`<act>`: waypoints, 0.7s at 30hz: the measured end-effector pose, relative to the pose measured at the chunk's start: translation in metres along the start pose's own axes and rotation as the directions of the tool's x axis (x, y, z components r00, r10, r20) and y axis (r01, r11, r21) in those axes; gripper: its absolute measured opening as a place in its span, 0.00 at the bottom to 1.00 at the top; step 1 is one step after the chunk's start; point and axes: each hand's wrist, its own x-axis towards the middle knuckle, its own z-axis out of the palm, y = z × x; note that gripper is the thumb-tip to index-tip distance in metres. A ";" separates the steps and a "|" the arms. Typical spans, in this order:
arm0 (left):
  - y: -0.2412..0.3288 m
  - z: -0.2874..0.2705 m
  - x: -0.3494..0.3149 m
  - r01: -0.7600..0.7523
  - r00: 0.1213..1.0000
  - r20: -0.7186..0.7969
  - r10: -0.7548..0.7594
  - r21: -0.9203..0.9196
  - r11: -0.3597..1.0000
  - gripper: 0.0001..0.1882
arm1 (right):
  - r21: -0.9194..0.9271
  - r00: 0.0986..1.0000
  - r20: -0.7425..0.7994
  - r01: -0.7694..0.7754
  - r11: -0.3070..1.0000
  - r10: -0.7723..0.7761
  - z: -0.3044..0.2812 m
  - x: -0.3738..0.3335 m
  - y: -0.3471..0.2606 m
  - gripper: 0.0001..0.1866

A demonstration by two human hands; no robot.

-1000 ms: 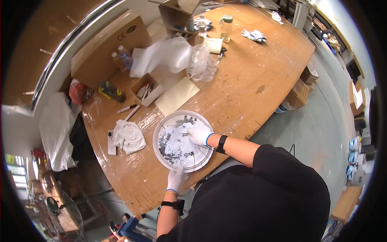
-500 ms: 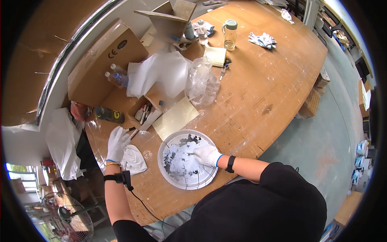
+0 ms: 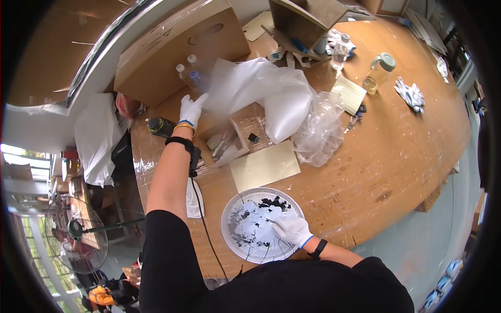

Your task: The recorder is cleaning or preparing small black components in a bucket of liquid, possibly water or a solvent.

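Note:
My left hand (image 3: 191,110), in a white glove with a blue cuff, reaches forward with its fingers apart and nothing visible in them. It is above the table between a dark bottle (image 3: 160,127) and a small open cardboard box (image 3: 241,136) with pens, just short of some clear plastic bottles (image 3: 194,76). My right hand (image 3: 292,229), gloved the same way, is closed over a round white tray (image 3: 227,214). From its fingertips sticks a small, thin, dark piece too small to name. Flaky black and pale blue-white patches (image 3: 255,221) cover much of the tray.
White foam sheeting (image 3: 284,94) and a crumpled clear plastic bag (image 3: 318,135) lie ahead. A cream sheet (image 3: 266,166) is behind the tray. A large cardboard box (image 3: 182,47) stands far left; a glass jug (image 3: 379,73) and work gloves (image 3: 410,95) are far right.
My left hand has moved forward from beside the white cloth and pens to near the plastic bottles. My right hand stays closed over the tray. The view has shifted left.

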 end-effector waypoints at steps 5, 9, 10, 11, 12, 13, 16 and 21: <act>-0.006 0.007 0.061 0.031 0.990 -0.141 -0.017 0.095 0.995 0.52 | 0.030 0.994 0.109 -0.028 0.999 0.025 0.013 0.004 0.003 0.12; -0.016 0.040 0.078 0.049 0.961 -0.268 -0.073 -0.096 0.994 0.41 | 0.038 0.990 0.117 -0.084 0.996 0.079 0.013 0.004 0.007 0.12; -0.015 0.046 0.079 0.054 0.961 -0.265 -0.077 -0.094 0.994 0.41 | 0.035 0.986 0.136 -0.103 0.994 0.097 0.012 0.004 0.008 0.12; -0.014 0.050 0.081 0.008 0.978 -0.206 -0.018 -0.050 0.999 0.38 | 0.038 0.985 0.141 -0.106 0.994 0.100 0.012 0.003 0.009 0.12; -0.016 0.052 0.082 -0.041 0.989 -0.145 0.039 -0.009 0.999 0.35 | 0.031 0.982 0.145 -0.126 0.992 0.120 0.011 0.002 0.008 0.12; -0.019 0.053 0.083 -0.035 0.989 -0.145 0.034 -0.006 0.999 0.35 | 0.023 0.979 0.149 -0.146 0.989 0.141 0.009 0.003 0.009 0.12; -0.039 0.034 0.099 -0.058 0.988 -0.143 0.063 0.044 0.997 0.30 | 0.049 0.983 0.125 -0.140 0.989 0.133 0.009 0.011 0.004 0.12; -0.057 0.012 0.119 -0.097 0.898 -0.438 0.053 -0.080 0.992 0.31 | 0.054 0.980 0.124 -0.164 0.985 0.156 0.012 0.014 0.005 0.12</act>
